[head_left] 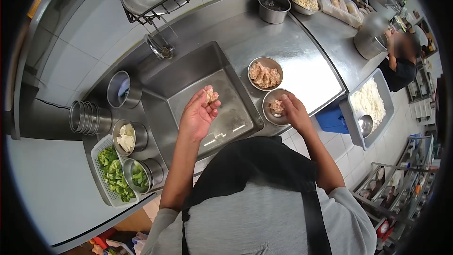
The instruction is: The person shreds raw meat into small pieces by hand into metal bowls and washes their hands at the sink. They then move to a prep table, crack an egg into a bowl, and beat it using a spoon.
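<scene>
In the head view, the left hand (194, 119) is palm-up over the rectangular stainless-steel sink (231, 95), fingers curled round a small pale-pink lump of raw meat (210, 96), apparently to cradle it without squashing. The right hand (294, 112) has its fingertips at a second pink lump (276, 107), in or just above a round steel bowl (275, 120); whether it is pinched cannot be told. The fuller round metal bowl (267, 60) stands just beside, presumably for short reach. The meat looks moist, coarse and irregular.
</scene>
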Demonstrator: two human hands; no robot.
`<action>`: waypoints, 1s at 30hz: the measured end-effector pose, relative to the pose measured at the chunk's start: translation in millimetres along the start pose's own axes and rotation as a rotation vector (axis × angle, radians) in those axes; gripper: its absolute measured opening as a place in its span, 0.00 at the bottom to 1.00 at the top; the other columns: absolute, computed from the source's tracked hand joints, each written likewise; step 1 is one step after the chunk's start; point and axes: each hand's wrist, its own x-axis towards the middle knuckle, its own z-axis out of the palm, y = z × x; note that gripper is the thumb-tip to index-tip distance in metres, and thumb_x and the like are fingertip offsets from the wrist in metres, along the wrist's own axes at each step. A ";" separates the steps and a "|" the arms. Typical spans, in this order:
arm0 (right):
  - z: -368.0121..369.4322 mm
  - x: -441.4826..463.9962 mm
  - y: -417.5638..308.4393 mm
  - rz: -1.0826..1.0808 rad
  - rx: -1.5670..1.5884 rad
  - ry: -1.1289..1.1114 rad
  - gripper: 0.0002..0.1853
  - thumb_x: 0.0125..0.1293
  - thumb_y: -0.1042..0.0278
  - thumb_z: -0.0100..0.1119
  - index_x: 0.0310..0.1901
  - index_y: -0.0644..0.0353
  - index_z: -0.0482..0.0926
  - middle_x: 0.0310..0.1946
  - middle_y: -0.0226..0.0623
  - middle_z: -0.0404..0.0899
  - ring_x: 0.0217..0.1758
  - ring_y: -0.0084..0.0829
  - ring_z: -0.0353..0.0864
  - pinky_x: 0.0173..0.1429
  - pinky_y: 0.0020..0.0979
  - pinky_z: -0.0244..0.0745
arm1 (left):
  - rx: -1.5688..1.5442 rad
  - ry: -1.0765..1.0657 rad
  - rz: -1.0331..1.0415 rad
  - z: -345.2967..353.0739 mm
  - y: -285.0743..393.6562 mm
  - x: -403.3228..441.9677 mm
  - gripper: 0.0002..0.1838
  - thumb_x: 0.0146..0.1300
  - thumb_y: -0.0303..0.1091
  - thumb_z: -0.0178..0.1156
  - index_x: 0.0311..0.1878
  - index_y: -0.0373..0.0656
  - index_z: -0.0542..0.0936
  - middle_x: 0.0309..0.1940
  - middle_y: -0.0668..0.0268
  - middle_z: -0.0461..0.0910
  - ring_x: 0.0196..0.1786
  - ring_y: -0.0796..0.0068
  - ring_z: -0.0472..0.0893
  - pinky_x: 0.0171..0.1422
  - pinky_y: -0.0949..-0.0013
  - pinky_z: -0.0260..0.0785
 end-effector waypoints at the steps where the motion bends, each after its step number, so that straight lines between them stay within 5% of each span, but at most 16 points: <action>1: 3.0 -3.2 -4.6 -0.056 -0.056 0.001 0.24 0.81 0.46 0.51 0.46 0.64 0.80 0.29 0.29 0.76 0.29 0.18 0.72 0.35 0.23 0.69 | -0.025 -0.010 -0.005 -0.5 0.0 -0.3 0.14 0.76 0.37 0.59 0.61 0.49 0.79 0.48 0.66 0.85 0.49 0.71 0.85 0.49 0.68 0.76; 5: 2.5 -5.5 1.4 -0.115 -0.195 -0.025 0.19 0.76 0.53 0.57 0.49 0.65 0.82 0.42 0.38 0.85 0.40 0.30 0.84 0.47 0.33 0.80 | -0.033 -0.006 0.024 4.3 -0.6 -3.6 0.09 0.74 0.35 0.61 0.54 0.48 0.79 0.43 0.69 0.83 0.44 0.76 0.83 0.45 0.74 0.71; 8: -5.8 -0.4 2.5 -0.534 -0.919 -0.198 0.12 0.68 0.62 0.61 0.45 0.60 0.86 0.50 0.49 0.88 0.55 0.44 0.87 0.57 0.41 0.81 | 0.009 -0.011 0.032 0.0 -3.5 -3.8 0.07 0.73 0.33 0.62 0.52 0.47 0.78 0.39 0.71 0.81 0.41 0.78 0.81 0.44 0.74 0.70; 9: -1.5 -1.6 1.0 -0.445 -0.941 -0.150 0.12 0.61 0.65 0.64 0.44 0.59 0.87 0.51 0.47 0.87 0.58 0.51 0.83 0.61 0.47 0.79 | 0.021 0.007 0.025 2.1 -2.9 -5.8 0.07 0.73 0.32 0.63 0.51 0.47 0.78 0.38 0.71 0.80 0.40 0.79 0.80 0.43 0.75 0.70; 12: 0.2 24.2 -23.3 -0.297 -0.747 -0.215 0.13 0.60 0.65 0.65 0.45 0.58 0.88 0.52 0.48 0.85 0.58 0.53 0.82 0.61 0.46 0.79 | 0.049 0.035 0.035 -2.2 -5.2 -9.9 0.07 0.73 0.32 0.63 0.51 0.45 0.78 0.37 0.71 0.80 0.38 0.79 0.79 0.42 0.75 0.69; 16: 14.1 89.3 -23.8 -0.304 -0.832 -0.033 0.22 0.57 0.64 0.67 0.54 0.62 0.84 0.51 0.52 0.85 0.54 0.52 0.84 0.59 0.45 0.80 | 0.041 0.126 0.048 -15.5 -9.8 -20.8 0.08 0.73 0.34 0.64 0.50 0.45 0.78 0.37 0.71 0.80 0.38 0.79 0.79 0.41 0.74 0.69; 22: 43.6 154.3 14.9 -0.268 -1.161 -0.046 0.19 0.59 0.70 0.62 0.52 0.67 0.82 0.50 0.55 0.82 0.53 0.54 0.84 0.59 0.46 0.81 | 0.010 0.229 0.141 -46.1 -7.5 -43.4 0.07 0.74 0.36 0.64 0.49 0.47 0.79 0.37 0.73 0.80 0.39 0.79 0.80 0.43 0.72 0.69; 23: 47.4 153.9 19.6 -0.263 -1.190 -0.059 0.15 0.64 0.71 0.60 0.50 0.65 0.83 0.55 0.55 0.79 0.59 0.53 0.81 0.60 0.46 0.81 | 0.003 0.237 0.152 -49.3 -6.4 -47.2 0.07 0.74 0.36 0.64 0.49 0.47 0.79 0.37 0.73 0.81 0.39 0.79 0.80 0.44 0.72 0.70; 30: 42.7 169.2 43.7 -0.346 -1.024 -0.028 0.14 0.61 0.71 0.62 0.48 0.62 0.82 0.51 0.52 0.80 0.53 0.54 0.83 0.59 0.49 0.81 | -0.062 0.292 0.179 -59.2 -14.3 -63.2 0.07 0.73 0.35 0.65 0.50 0.48 0.79 0.36 0.74 0.82 0.40 0.79 0.81 0.45 0.73 0.71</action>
